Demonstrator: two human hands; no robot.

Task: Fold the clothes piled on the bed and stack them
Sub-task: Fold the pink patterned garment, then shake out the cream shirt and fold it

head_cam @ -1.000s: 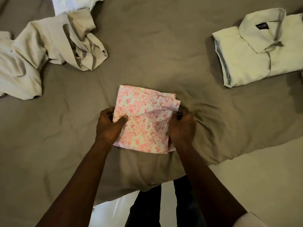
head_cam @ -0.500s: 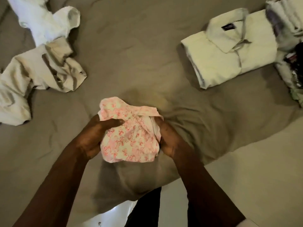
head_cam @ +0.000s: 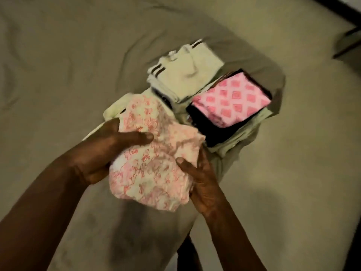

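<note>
A folded white garment with a pink floral print (head_cam: 152,159) hangs in the air between both hands, above the grey-brown bed sheet (head_cam: 68,61). My left hand (head_cam: 109,149) grips its left side, thumb across the top. My right hand (head_cam: 199,178) grips its right edge, thumb on top. Just beyond it, at the bed's corner, stand stacks of folded clothes: a cream one with dark stripes (head_cam: 183,75) and a pink diamond-patterned piece (head_cam: 232,100) on dark and pale garments. A pale folded shirt (head_cam: 117,108) is partly hidden behind the held garment.
The bed's corner (head_cam: 273,79) ends just right of the stacks, with pale floor (head_cam: 293,173) beyond. A dark piece of furniture (head_cam: 349,42) shows at the top right. My legs (head_cam: 187,253) stand against the bed's near edge.
Both hands lifted the floral garment off the sheet and carried it right toward the stacks at the corner. The view swung right, so the unfolded clothes on the left have left the frame.
</note>
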